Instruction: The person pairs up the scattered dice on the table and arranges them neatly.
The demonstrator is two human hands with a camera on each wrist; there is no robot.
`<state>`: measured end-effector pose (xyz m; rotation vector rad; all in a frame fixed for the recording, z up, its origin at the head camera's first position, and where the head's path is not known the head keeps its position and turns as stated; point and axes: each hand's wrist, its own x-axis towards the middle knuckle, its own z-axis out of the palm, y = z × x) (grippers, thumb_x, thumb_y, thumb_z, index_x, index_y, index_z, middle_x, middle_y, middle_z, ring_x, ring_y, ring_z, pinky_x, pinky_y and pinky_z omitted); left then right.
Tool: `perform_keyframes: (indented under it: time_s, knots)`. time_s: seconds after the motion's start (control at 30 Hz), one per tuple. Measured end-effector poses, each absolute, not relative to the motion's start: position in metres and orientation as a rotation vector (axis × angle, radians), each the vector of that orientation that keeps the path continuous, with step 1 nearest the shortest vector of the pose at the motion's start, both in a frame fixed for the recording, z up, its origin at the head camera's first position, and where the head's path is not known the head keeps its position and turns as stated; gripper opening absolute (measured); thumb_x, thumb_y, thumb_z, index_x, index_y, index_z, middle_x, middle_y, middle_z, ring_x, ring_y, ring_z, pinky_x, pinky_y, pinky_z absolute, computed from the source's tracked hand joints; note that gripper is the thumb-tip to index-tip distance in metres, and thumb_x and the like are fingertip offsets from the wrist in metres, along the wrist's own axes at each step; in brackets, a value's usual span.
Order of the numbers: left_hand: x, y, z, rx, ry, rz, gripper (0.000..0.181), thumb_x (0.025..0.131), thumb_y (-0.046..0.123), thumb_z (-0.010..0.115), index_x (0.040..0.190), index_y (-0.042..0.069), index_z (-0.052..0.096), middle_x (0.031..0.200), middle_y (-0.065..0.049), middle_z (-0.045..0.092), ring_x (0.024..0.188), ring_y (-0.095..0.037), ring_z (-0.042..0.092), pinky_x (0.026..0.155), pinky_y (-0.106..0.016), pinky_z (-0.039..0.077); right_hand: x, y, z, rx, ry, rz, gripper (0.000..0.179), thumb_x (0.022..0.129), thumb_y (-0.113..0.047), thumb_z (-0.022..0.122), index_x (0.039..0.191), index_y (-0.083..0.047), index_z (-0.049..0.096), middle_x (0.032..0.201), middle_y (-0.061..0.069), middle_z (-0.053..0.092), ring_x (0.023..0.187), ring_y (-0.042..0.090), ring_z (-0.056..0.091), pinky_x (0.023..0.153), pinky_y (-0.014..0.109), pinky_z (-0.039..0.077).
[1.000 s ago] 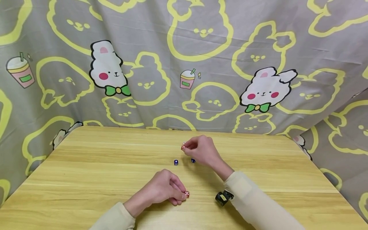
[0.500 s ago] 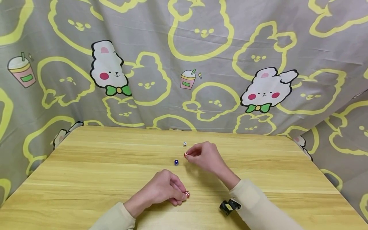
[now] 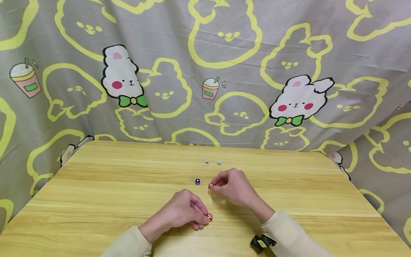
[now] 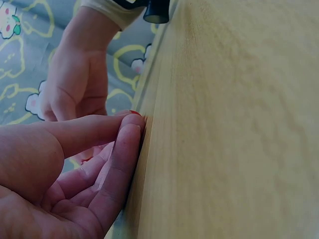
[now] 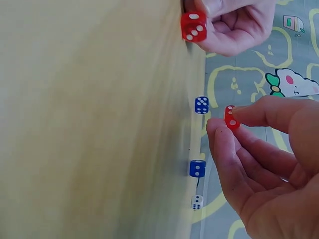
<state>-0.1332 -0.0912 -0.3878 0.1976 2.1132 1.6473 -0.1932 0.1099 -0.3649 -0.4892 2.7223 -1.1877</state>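
Note:
My left hand [image 3: 186, 210] rests low over the near part of the table and pinches a red die [image 3: 209, 217] by its side. In the left wrist view only a sliver of that die shows past the fingertips. Farther out, my right hand [image 3: 234, 187] holds a second red die [image 3: 210, 186] between thumb and fingertips, raised over the wood in the right wrist view. Just left of it stands a blue die [image 3: 197, 181]. Another blue die [image 5: 197, 168] shows in the right wrist view; the right hand hides it in the head view.
Two white dice, a left one [image 3: 207, 161] and a right one [image 3: 219, 162], sit toward the back of the wooden table [image 3: 128, 171]. A black device [image 3: 261, 243] is strapped at the right sleeve. A patterned grey curtain [image 3: 179, 43] hangs behind the table.
My right hand has drawn back toward me and slightly right with its red die, from beside the white dice, uncovering both. The left hand has stayed in place.

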Motion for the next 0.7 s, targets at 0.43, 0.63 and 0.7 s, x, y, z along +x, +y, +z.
perform_keyframes:
  time_s: [0.43,0.63,0.7]
  knots:
    - [-0.133,-0.091,-0.386,0.187,2.115,1.646,0.012,0.083,-0.001,0.086,0.089,-0.002,0.075,0.08,-0.013,0.081,0.062,-0.014,0.074,0.06,-0.031,0.065,-0.179,0.117,-0.367,-0.553,2.631,-1.121,0.007,0.084,-0.011,0.086,0.086,-0.015,0.081,0.073,-0.006,0.072,0.065,0.01,0.06,0.054,0.022,0.047]
    - [-0.133,-0.09,-0.387,0.188,2.111,1.647,0.012,0.084,0.0,0.086,0.089,-0.001,0.075,0.08,-0.013,0.081,0.062,-0.013,0.074,0.06,-0.03,0.065,-0.171,0.12,-0.368,-0.578,2.561,-1.083,0.009,0.084,-0.009,0.087,0.084,-0.014,0.08,0.071,-0.005,0.069,0.062,0.009,0.057,0.052,0.02,0.044]
    - [-0.133,-0.09,-0.387,0.189,2.109,1.648,0.013,0.084,0.0,0.086,0.089,-0.002,0.075,0.08,-0.013,0.081,0.062,-0.013,0.074,0.06,-0.03,0.065,-0.169,0.121,-0.368,-0.592,2.54,-1.078,0.01,0.083,-0.006,0.086,0.083,-0.014,0.08,0.069,-0.005,0.068,0.06,0.008,0.056,0.051,0.019,0.042]
